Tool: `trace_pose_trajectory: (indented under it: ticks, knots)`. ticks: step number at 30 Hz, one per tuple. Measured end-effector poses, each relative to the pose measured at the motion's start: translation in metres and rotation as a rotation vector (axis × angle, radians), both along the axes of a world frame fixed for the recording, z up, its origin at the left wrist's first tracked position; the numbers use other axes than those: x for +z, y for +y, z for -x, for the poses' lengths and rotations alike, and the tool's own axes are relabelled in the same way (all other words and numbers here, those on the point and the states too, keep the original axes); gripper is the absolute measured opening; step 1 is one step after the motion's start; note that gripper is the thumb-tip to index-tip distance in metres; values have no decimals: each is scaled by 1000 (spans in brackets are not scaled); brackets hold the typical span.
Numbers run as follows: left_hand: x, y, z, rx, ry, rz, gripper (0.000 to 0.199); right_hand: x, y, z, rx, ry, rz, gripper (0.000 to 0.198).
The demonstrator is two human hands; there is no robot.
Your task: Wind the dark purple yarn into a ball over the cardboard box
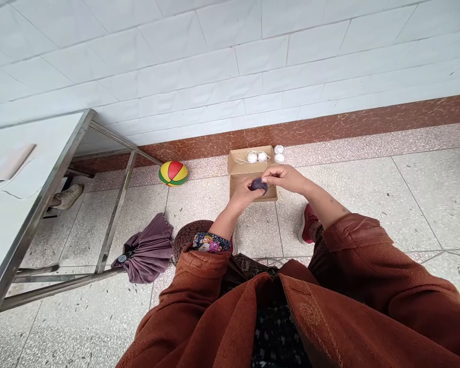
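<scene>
A small dark purple ball of yarn (259,185) is wrapped in the fingers of my left hand (242,195). Close against its upper right side is my right hand (284,179), thumb and forefinger pinched together; a strand between them is too fine to make out. Beneath both hands lies an open cardboard box (235,180) on the floor, its inside partly covered by my hands. White yarn balls (252,157) with loose strands rest in the raised lid part of the box. More white yarn balls (279,153) sit on the floor just right of it.
A yellow, red and green ball (173,174) lies by the wall, left of the box. A folded purple umbrella (149,250) leans at the metal-framed table (61,168). Another person's shoe (69,197) shows under that table. The tiled wall (214,66) runs behind.
</scene>
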State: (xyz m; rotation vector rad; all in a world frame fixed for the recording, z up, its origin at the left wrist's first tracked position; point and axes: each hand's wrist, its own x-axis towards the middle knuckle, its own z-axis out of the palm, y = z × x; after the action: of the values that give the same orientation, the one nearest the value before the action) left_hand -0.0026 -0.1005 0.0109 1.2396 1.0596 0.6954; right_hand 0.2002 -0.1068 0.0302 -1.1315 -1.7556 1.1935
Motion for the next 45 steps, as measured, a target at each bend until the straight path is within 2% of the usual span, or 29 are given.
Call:
trace_pose_trajectory:
  ticks: [3,5,8,11,14,16,19,22,25,28,30,33,35,38,41,45]
  knots:
    - [8,-6,0,-131,-131,75,75,-6,5,0,-88,-41,-24,23]
    - [12,-9,1,-153,-245,141,82,-10,6,1,-125,-90,-1,21]
    - [16,-8,2,-86,-371,230,68,-13,5,3,-148,-176,13,22]
    - [14,-3,2,92,-429,239,47,-12,2,3,-85,-238,9,22]
    - [10,3,2,232,-365,172,42,-5,-3,4,71,-229,15,23]
    - [9,5,2,250,-247,96,42,1,-7,5,157,-179,23,25]
    - [7,4,3,143,-49,-65,43,9,-8,6,157,-89,11,27]
    - [8,0,3,-55,30,-140,44,9,-3,6,47,-43,-51,25]
    - [9,-6,3,-176,-70,-50,69,1,4,3,-41,-43,-74,23]
    - [12,-10,4,-168,-251,79,92,-9,8,2,-106,-81,-44,24]
    - [14,-10,5,-118,-336,149,85,-14,8,1,-128,-130,-21,25]
    - [14,-6,5,24,-403,194,60,-15,4,1,-91,-213,5,23]
    - [12,-2,4,136,-408,187,48,-11,0,3,-13,-231,16,22]
    - [7,3,3,224,-332,155,44,1,-7,6,146,-163,30,24]
    - [4,1,2,180,-166,85,45,12,-10,7,174,-57,41,28]
    - [4,-7,2,-66,-41,10,43,11,-4,5,42,23,-17,27]
